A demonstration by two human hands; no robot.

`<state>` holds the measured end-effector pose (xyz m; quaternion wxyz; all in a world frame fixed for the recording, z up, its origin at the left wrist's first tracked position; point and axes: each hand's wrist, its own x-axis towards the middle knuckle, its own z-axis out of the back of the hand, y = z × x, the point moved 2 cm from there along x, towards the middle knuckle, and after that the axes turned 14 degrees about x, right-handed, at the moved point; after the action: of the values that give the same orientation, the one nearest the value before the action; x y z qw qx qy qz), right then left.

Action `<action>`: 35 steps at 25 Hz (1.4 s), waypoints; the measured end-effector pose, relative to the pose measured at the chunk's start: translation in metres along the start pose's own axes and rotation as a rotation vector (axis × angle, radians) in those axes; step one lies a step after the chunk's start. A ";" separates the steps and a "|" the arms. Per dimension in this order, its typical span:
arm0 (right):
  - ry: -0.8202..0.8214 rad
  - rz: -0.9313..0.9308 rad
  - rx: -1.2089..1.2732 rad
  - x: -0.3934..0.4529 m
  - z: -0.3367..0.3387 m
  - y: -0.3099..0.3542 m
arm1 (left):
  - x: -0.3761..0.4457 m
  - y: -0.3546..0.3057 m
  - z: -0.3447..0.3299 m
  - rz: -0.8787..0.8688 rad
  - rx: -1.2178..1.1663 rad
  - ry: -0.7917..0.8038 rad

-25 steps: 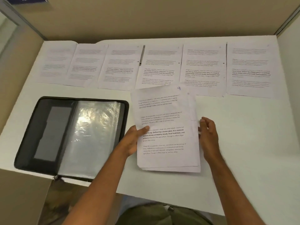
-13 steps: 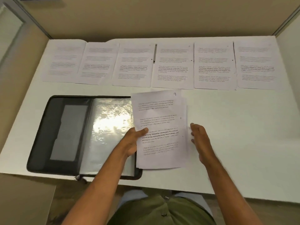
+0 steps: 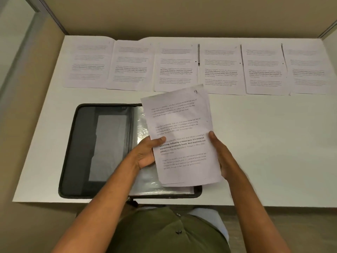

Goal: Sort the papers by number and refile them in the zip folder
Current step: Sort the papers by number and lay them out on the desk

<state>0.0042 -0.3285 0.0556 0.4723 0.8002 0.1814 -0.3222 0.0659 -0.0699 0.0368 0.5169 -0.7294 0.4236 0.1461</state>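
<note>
Six sheets (image 3: 176, 67) are laid side by side along the far edge of the counter (image 3: 273, 143), beyond the zip folder (image 3: 94, 150), faces up, presumably so their handwritten numbers can be compared at a glance; most of those numbers are too faint to read. The zip folder is spread open flat near the counter's front edge, its dark cover to the left and a clear plastic sleeve (image 3: 142, 132) exposed to the right, ready to receive pages. Above the folder's right half a small stack of papers (image 3: 182, 136) is held tilted, the top sheet marked 9. The stack is pinched at its left edge by the left hand (image 3: 147, 154), thumb on top and fingers hidden underneath. Its right edge is steadied by the right hand (image 3: 221, 156), thumb on the face, the fingers behind and unseen. The two-sided hold seems meant to square the sheets before sorting.
</note>
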 end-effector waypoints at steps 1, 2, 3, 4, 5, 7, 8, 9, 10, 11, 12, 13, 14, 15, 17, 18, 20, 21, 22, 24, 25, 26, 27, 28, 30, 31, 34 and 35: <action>0.032 -0.010 0.051 -0.003 -0.011 0.002 | -0.004 -0.004 0.006 0.006 0.037 -0.037; 0.044 0.019 0.044 -0.003 -0.019 0.001 | -0.008 -0.007 0.013 0.012 0.100 -0.087; 0.037 0.072 -0.018 -0.001 -0.025 0.000 | -0.012 -0.010 0.019 0.012 0.155 -0.125; 0.015 0.131 -0.107 0.002 -0.030 -0.003 | -0.014 -0.012 0.024 0.001 0.198 -0.154; -0.012 0.172 -0.178 0.005 -0.033 -0.007 | -0.016 -0.012 0.028 -0.027 0.232 -0.175; -0.042 0.195 -0.234 0.012 -0.038 -0.014 | -0.020 -0.010 0.034 -0.130 0.377 -0.281; -0.057 0.207 -0.252 0.014 -0.039 -0.017 | -0.022 -0.007 0.039 -0.185 0.535 -0.387; -0.078 0.220 -0.266 0.016 -0.038 -0.018 | -0.025 -0.003 0.044 -0.232 0.739 -0.492; -0.100 0.238 -0.276 0.018 -0.036 -0.018 | -0.027 0.003 0.049 -0.273 0.967 -0.580; -0.127 0.254 -0.279 0.018 -0.034 -0.018 | -0.030 0.012 0.053 -0.309 1.190 -0.632; -0.158 0.268 -0.289 0.019 -0.031 -0.019 | -0.031 0.023 0.059 -0.334 1.368 -0.650; -0.193 0.282 -0.318 0.020 -0.029 -0.020 | -0.033 0.033 0.063 -0.343 1.487 -0.639; -0.234 0.298 -0.368 0.021 -0.027 -0.022 | -0.035 0.042 0.067 -0.342 1.563 -0.620; -0.273 0.305 -0.432 0.022 -0.025 -0.025 | -0.036 0.051 0.072 -0.335 1.614 -0.605; -0.338 0.321 -0.534 0.025 -0.023 -0.035 | -0.039 0.063 0.080 -0.314 1.652 -0.599; -0.366 0.350 -0.570 0.026 -0.024 -0.040 | -0.040 0.067 0.084 -0.301 1.653 -0.600; -0.411 0.430 -0.619 0.027 -0.029 -0.049 | -0.042 0.070 0.087 -0.270 1.660 -0.600; -0.426 0.444 -0.628 0.028 -0.030 -0.052 | -0.042 0.070 0.087 -0.263 1.653 -0.603; -0.444 0.431 -0.615 0.028 -0.032 -0.053 | -0.044 0.069 0.090 -0.261 1.648 -0.617; -0.483 0.372 -0.574 0.028 -0.034 -0.050 | -0.053 0.058 0.107 -0.263 1.640 -0.771; -0.488 0.355 -0.559 0.030 -0.031 -0.049 | -0.062 0.051 0.124 -0.237 1.614 -0.926; -0.492 0.347 -0.558 0.032 -0.029 -0.047 | -0.072 0.043 0.146 -0.166 1.554 -1.091; -0.502 0.344 -0.561 0.032 -0.027 -0.046 | -0.085 0.037 0.169 -0.051 1.451 -1.230; -0.509 0.336 -0.563 0.032 -0.027 -0.045 | -0.097 0.031 0.193 0.072 1.320 -1.324; -0.534 0.324 -0.544 0.031 -0.028 -0.044 | -0.118 0.024 0.227 0.227 1.122 -1.392; -0.543 0.319 -0.533 0.029 -0.028 -0.042 | -0.123 0.023 0.240 0.240 1.091 -1.393; -0.546 0.309 -0.521 0.029 -0.033 -0.043 | -0.128 0.021 0.269 0.129 1.017 -1.426; -0.548 0.302 -0.504 0.030 -0.035 -0.046 | -0.129 0.021 0.277 0.108 0.970 -1.449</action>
<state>0.0109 -0.2758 0.0182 0.7267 0.5612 0.0024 -0.3962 0.0351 0.2315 -0.0097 0.9047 -0.1352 0.0401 0.4019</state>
